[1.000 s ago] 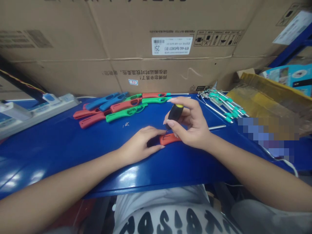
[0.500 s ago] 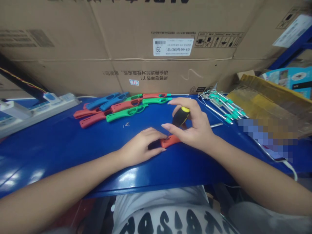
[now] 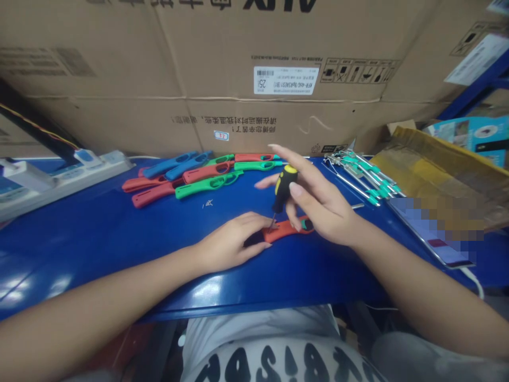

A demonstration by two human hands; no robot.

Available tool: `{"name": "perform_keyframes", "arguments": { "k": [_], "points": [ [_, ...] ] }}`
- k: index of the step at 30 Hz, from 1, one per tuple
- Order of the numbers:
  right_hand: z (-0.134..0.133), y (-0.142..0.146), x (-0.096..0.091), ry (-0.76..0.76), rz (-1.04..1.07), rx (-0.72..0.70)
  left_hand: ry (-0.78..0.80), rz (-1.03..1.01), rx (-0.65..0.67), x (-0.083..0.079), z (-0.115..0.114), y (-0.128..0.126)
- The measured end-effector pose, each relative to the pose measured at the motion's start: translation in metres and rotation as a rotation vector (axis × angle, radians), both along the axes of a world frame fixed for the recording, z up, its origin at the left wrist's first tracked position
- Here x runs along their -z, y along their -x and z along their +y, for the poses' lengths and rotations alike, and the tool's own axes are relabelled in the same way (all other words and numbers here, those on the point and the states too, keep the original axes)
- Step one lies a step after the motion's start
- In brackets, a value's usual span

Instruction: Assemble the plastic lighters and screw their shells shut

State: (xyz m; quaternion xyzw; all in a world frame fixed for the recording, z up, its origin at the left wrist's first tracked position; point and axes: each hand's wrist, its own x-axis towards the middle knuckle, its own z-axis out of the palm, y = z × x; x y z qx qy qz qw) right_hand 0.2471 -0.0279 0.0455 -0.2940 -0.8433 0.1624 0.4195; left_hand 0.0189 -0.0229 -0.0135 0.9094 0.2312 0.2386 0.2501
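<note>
An orange-red gas lighter (image 3: 284, 229) lies on the blue table, its teal trigger showing and a metal tube end sticking out beyond my right hand. My left hand (image 3: 234, 241) grips the lighter's handle end between thumb and fingers. In my right hand (image 3: 318, 204) is a black and yellow screwdriver (image 3: 283, 190), held between thumb and fingers with the index finger raised. The screwdriver's shaft slants down to the lighter's handle, close to my left fingertips. A little pile of tiny screws (image 3: 208, 203) sits to the left.
Several blue, red and green lighters (image 3: 210, 183) are piled at the back left. Metal tubes with teal parts (image 3: 374, 178) lie back right, near a phone (image 3: 433, 233) and a taped carton (image 3: 441, 175). A power strip (image 3: 95, 164) stands left; a large cardboard box (image 3: 222, 69) closes off the back.
The screwdriver has become more upright and shifted slightly left. My right fingers have opened out around its handle, uncovering the lighter's trigger. My left hand has stayed put.
</note>
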Motion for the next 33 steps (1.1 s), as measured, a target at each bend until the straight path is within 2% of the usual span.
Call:
{"name": "perform_keyframes", "arguments": {
  "k": [1,5,6,9,11,15,16,17,20,21,22,26,28,31,33],
  "points": [
    [0.001,-0.001,-0.001,-0.022,-0.002,0.003,0.005,0.002,0.001,0.0,0.0,0.0],
    [0.003,-0.003,-0.003,-0.321,0.012,0.144,0.002,-0.013,0.008,0.0,0.0,0.0],
    [0.003,-0.003,-0.004,-0.309,0.009,0.14,0.004,-0.015,0.007,0.0,0.0,0.0],
    [0.002,-0.004,-0.006,-0.039,0.01,0.0,0.016,-0.008,0.003,-0.001,0.0,-0.001],
    [0.001,-0.004,-0.008,0.041,0.03,-0.043,0.023,-0.005,0.011,-0.001,0.0,-0.001],
    [0.0,-0.005,-0.012,-0.235,0.022,0.116,0.012,-0.022,0.026,-0.001,0.001,-0.001],
    [-0.001,-0.005,-0.012,-0.259,0.009,0.128,0.011,-0.025,0.025,0.0,0.001,-0.001],
    [-0.001,-0.004,-0.012,-0.226,0.001,0.11,0.012,-0.026,0.022,0.0,0.001,-0.001],
    [0.001,-0.002,-0.009,0.037,0.025,-0.048,0.019,-0.027,0.01,0.0,0.001,-0.001],
    [0.001,-0.002,-0.008,0.082,0.04,-0.08,0.019,-0.025,0.009,0.0,0.001,-0.001],
    [0.002,-0.002,-0.007,0.069,0.053,-0.08,0.017,-0.023,0.011,0.0,0.001,-0.001],
    [0.003,-0.003,-0.006,-0.248,0.036,0.085,0.006,-0.025,0.03,0.0,0.001,-0.001],
    [0.001,-0.003,-0.008,-0.195,-0.014,0.062,0.009,-0.027,0.027,0.0,0.001,-0.001],
    [-0.001,0.0,-0.008,0.03,-0.009,-0.041,0.017,-0.017,0.014,-0.001,0.001,-0.001],
    [-0.001,0.0,-0.007,-0.018,0.02,-0.02,0.009,-0.015,0.014,-0.001,0.001,-0.001]
  ]
}}
